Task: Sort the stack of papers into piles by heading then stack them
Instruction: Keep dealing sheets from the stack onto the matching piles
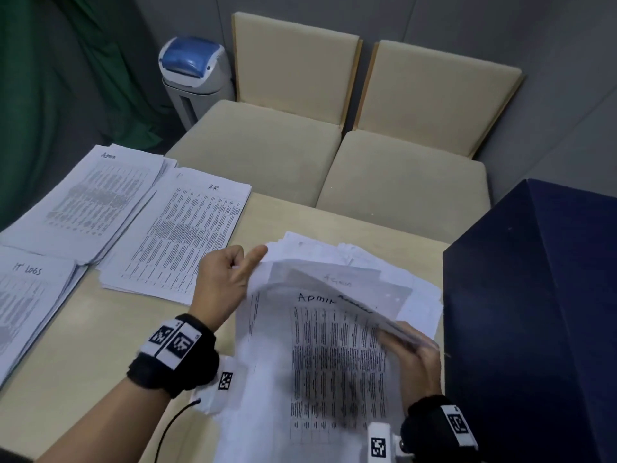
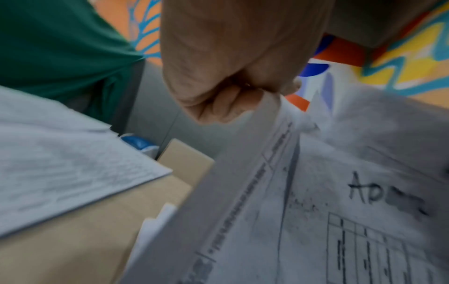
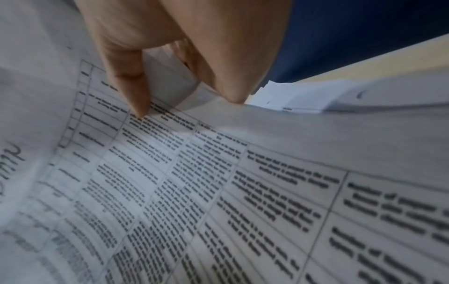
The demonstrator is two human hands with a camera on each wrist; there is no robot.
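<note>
Three sorted piles lie on the table [image 1: 117, 345] at the left: the Admin pile [image 1: 100, 195], the HR pile [image 1: 187, 228] and the IT Logs pile [image 1: 30, 312]. The unsorted stack [image 1: 317, 248] sits in front of me, its sheets fanned. My left hand [image 1: 227, 279] [image 2: 230, 76] pinches the upper left edge of a sheet headed ADMIN [image 1: 317, 362] [image 2: 316, 211] [image 3: 218, 192], which is raised and curved. At the sheet's right side my right hand [image 1: 417, 359] [image 3: 182, 57] pinches a few lifted sheets [image 1: 367, 295] [image 3: 170, 84] that are bent over it.
A tall dark blue box [image 1: 534, 312] stands close against the right of the stack. Two beige chairs [image 1: 267, 145] [image 1: 400, 182] are pushed up to the table's far edge. A white and blue bin [image 1: 193, 68] and a green cloth [image 1: 50, 95] are behind.
</note>
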